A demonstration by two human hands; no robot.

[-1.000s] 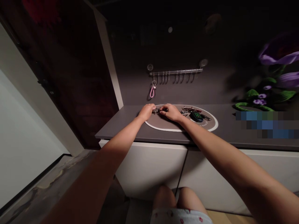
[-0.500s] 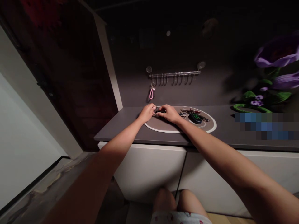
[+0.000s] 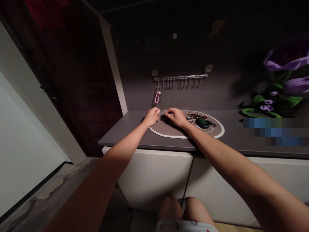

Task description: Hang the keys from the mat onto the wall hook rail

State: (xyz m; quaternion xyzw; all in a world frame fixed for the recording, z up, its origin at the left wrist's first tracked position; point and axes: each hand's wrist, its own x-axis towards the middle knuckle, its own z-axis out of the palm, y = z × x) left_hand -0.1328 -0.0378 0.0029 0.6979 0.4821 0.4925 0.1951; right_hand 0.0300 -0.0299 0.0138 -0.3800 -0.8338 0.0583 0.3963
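Note:
My left hand [image 3: 152,116] is closed, its thumb and fingers pinching a small bunch of keys [image 3: 162,113] just above the mat. Facing it, my right hand [image 3: 176,117] has its fingertips pressed together on the other side of the same shiny metal bunch. Fingers cover much of it, so single pieces are hard to make out. Both hands hover over the left part of an oval brown mat [image 3: 166,134] with a white rim. To the right of my right hand lie more keys [image 3: 190,119] and a black oval device [image 3: 202,122] with lit green digits.
On the back wall a clear rail with hooks [image 3: 181,77] carries a pink strap keyring [image 3: 157,96] at its left end. Large purple flowers [image 3: 289,61] stand at the right of the grey counter [image 3: 125,132]. White cabinet doors [image 3: 154,174] are below, close to my knees.
The fingers have shifted on the bunch: more shiny metal shows between my hands, where a darker piece showed before. Both hands remain in nearly the same place.

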